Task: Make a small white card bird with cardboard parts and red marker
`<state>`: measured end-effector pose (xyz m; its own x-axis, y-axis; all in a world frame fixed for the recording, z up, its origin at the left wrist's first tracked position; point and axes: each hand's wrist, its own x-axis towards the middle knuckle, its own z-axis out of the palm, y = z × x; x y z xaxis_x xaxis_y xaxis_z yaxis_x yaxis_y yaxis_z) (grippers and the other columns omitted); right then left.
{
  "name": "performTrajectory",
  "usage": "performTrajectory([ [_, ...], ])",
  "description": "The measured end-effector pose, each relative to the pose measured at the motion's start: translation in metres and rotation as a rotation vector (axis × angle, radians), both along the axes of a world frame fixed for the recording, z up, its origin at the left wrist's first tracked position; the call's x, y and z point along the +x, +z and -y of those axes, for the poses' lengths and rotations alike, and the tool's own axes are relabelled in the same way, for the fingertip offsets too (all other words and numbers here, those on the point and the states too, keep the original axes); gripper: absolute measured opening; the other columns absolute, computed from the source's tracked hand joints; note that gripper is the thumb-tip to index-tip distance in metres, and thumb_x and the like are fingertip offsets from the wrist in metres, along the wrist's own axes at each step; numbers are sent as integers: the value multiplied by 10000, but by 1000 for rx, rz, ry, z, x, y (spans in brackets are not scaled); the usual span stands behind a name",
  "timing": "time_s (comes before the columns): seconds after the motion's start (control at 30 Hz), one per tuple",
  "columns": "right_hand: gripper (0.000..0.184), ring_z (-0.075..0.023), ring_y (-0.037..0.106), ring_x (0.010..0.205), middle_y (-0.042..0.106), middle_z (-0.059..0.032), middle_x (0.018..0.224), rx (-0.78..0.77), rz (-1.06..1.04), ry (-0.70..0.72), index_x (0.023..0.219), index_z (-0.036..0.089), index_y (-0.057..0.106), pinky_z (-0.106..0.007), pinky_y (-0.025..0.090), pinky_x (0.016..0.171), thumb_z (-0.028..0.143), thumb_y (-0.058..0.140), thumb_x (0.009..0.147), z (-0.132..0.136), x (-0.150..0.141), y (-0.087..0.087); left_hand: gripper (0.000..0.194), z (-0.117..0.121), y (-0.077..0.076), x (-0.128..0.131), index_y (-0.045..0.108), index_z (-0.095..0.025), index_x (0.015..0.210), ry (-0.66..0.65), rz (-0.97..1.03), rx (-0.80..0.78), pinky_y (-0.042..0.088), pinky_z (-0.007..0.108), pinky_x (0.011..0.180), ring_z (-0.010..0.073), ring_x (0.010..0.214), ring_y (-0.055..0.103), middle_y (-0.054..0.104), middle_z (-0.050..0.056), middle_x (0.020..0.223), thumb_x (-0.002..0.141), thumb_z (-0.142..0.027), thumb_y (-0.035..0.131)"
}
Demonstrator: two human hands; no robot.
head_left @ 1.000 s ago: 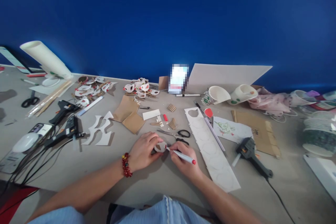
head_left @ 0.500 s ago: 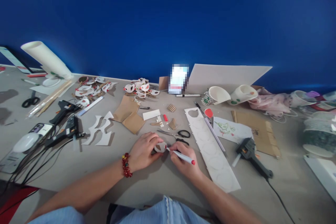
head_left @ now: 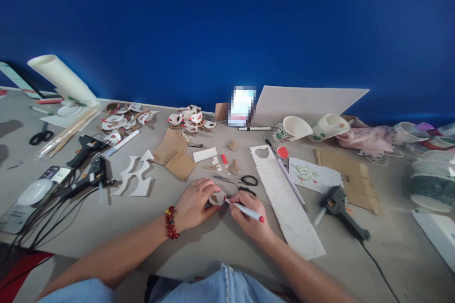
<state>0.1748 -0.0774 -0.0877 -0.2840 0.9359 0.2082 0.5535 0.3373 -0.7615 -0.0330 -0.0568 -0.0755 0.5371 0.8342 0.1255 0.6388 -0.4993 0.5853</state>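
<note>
My left hand (head_left: 195, 203) is closed on a small white paper bird (head_left: 216, 198) with a brown wing piece, held low over the table. Part of the bird is hidden under my fingers. Between the fingers of my right hand (head_left: 250, 215) is a white marker with a red end (head_left: 249, 211). Its tip meets the red spot on the bird's right edge. Just beyond my hands lie black-handled scissors (head_left: 249, 180), a red marker cap (head_left: 223, 158) and scraps of card.
Finished-looking paper birds (head_left: 191, 118) sit in heaps at the back left. Glue guns (head_left: 87, 177) with cables lie left; another glue gun (head_left: 343, 213) lies right. A long white card strip (head_left: 284, 199) stretches beside my right hand. A lit phone (head_left: 242, 106) leans against the blue wall.
Hardly anything differs. Both hands keep the same places, with the marker tip staying at the bird's red edge; the marker's rear end has shifted very slightly.
</note>
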Motion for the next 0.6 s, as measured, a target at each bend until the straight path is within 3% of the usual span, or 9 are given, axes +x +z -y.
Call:
performTrajectory([
  [0.6,111,-149,545,592,607,1,642,-5,0,3,746,211,594,-240,407,587,172,504,798,1,1,-2,226,0,0,0,585,-208,1039,-8,12,-2,455,368,834,239,945,569,612,66,992,873,-359,603],
])
